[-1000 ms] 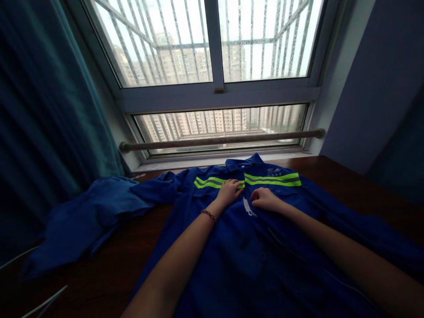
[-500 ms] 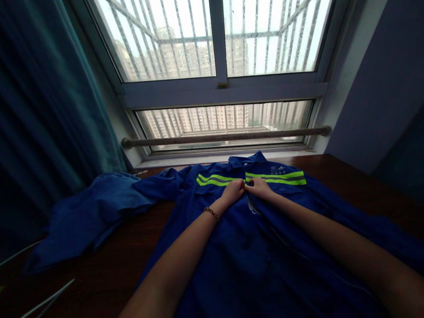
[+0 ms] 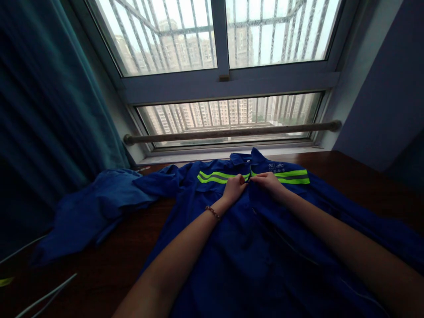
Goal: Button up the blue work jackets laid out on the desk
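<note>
A blue work jacket (image 3: 212,247) with yellow-green reflective strips across the chest lies front up, its collar toward the window. My left hand (image 3: 235,187), with a beaded bracelet (image 3: 212,212) on the wrist, pinches the jacket's front edge at the strip. Just to the right, my right hand (image 3: 270,183) pinches the opposite front edge. The fingertips of both hands are close together, and what exactly sits between them is too small to see. Below the hands the front panel on the right is partly folded and loose.
The jacket lies on a dark brown wooden surface (image 3: 132,251). Blue cloth (image 3: 99,207) is bunched at the left, beside a curtain (image 3: 43,110). White cables (image 3: 46,296) lie at the lower left. A metal rail (image 3: 232,133) crosses the barred window (image 3: 168,39).
My right hand has pulled slightly to the right, and its fingers have straightened. The front edge lifts a little by the strip. The view has shifted slightly.
</note>
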Available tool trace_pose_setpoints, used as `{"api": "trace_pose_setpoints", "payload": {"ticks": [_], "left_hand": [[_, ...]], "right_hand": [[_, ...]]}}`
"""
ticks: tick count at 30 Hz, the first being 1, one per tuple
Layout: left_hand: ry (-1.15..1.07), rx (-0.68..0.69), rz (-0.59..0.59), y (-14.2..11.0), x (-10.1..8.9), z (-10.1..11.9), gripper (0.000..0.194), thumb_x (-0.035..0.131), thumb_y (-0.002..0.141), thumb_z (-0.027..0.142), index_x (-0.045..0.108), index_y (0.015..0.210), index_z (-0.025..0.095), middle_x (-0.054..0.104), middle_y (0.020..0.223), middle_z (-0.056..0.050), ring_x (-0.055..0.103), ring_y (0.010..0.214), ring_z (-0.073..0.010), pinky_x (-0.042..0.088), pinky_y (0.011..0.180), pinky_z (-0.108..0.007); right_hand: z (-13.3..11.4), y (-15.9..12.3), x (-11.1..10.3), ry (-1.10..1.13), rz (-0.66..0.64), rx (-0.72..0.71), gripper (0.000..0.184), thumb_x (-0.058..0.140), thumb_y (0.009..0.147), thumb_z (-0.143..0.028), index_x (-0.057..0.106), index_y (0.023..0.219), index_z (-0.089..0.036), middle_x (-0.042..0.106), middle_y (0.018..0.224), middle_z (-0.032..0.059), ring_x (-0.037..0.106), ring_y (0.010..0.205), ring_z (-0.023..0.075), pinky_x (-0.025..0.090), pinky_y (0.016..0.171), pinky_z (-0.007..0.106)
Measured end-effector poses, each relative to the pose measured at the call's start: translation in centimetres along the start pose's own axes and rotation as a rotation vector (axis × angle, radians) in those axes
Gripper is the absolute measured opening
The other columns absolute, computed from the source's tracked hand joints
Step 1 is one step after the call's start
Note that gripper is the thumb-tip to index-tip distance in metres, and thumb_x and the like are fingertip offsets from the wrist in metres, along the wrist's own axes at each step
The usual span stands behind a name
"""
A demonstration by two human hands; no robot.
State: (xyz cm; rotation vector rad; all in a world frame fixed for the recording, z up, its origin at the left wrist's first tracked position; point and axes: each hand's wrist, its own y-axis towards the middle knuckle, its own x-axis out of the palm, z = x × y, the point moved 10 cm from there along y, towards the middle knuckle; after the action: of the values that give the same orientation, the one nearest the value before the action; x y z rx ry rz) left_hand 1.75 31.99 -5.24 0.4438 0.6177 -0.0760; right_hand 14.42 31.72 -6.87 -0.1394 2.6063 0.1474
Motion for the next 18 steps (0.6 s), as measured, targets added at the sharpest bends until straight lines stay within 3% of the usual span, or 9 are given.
{"api": "trace_pose_setpoints", "payload": {"ticks": [3,8,13,18], "left_hand": [[-0.326,-0.167,-0.095,0.1,1.1,-1.3,0.01,0.059,0.06,0.006,0.054,0.057,0.014,0.051,0.051,0.003,0.049,0.051,-0.011,0.038,0.056,-0.023],[-0.565,-0.303,-0.239,-0.2,2.4,-2.4,0.004,0.06,0.063,0.01,0.058,0.06,0.01,0.058,0.053,-0.001,0.054,0.048,-0.0121,0.044,0.052,-0.024],[-0.748,-0.365,-0.158,-0.5,2.4,-3.0,0.012,0.067,0.063,0.016,0.057,0.068,0.01,0.061,0.06,-0.002,0.058,0.054,-0.0121,0.049,0.059,-0.026],[-0.936,-0.379,-0.059,-0.5,2.8,-3.3,0.02,0.072,0.061,0.018,0.056,0.071,0.011,0.062,0.062,-0.003,0.059,0.057,-0.0121,0.049,0.062,-0.025]], "right_hand": [[-0.5,-0.2,1.1,0.178,-0.067,-0.05,0.038,0.053,0.069,-0.043,0.067,0.078,-0.009,0.04,0.043,-0.0037,0.03,0.04,0.0066,0.021,0.04,0.021],[-1.0,-0.1,1.3,-0.022,0.016,-0.216,0.028,0.049,0.073,-0.026,0.068,0.09,-0.013,0.056,0.055,0.0006,0.047,0.05,0.0117,0.035,0.05,0.023],[-3.5,-1.7,0.1,-0.168,0.218,-0.446,0.021,0.049,0.076,-0.019,0.067,0.085,-0.015,0.061,0.08,0.0061,0.055,0.075,0.0162,0.042,0.071,0.028],[-4.9,-2.9,-0.3,-0.219,0.309,-0.546,0.021,0.046,0.078,-0.015,0.064,0.091,-0.015,0.059,0.092,0.007,0.053,0.088,0.0166,0.041,0.082,0.028]]}}
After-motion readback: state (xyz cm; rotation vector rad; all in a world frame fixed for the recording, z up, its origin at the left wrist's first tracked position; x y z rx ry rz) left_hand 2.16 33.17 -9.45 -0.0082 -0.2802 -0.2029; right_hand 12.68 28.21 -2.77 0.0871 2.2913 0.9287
